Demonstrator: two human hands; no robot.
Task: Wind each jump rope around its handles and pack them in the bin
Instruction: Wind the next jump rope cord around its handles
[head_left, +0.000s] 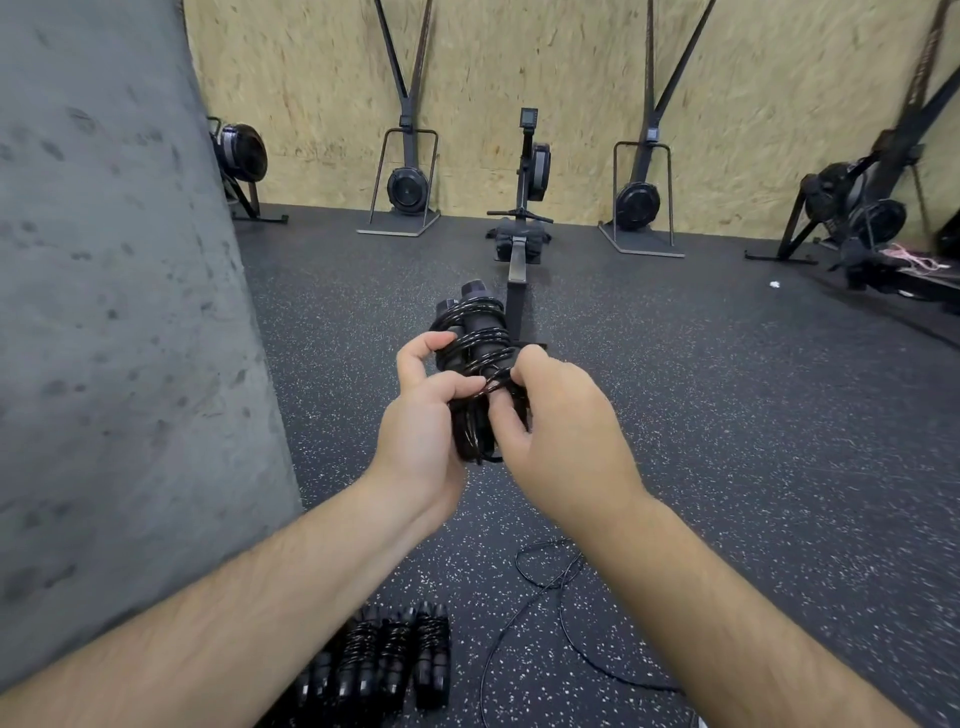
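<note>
A black jump rope (475, 338) with its cord coiled around both handles is held upright in front of me. My left hand (421, 415) grips the lower part of the handles. My right hand (556, 421) pinches the cord at the bundle's right side. On the floor below lie several wound black jump ropes (395, 660) side by side. A loose black cord (550, 587) trails across the floor to their right. No bin is in view.
A grey concrete pillar (114, 312) fills the left side. A rowing machine (522, 228) stands straight ahead on the speckled rubber floor (727, 415). Ski-type machines (405, 182) line the chipboard wall. More equipment (862, 218) sits at the far right.
</note>
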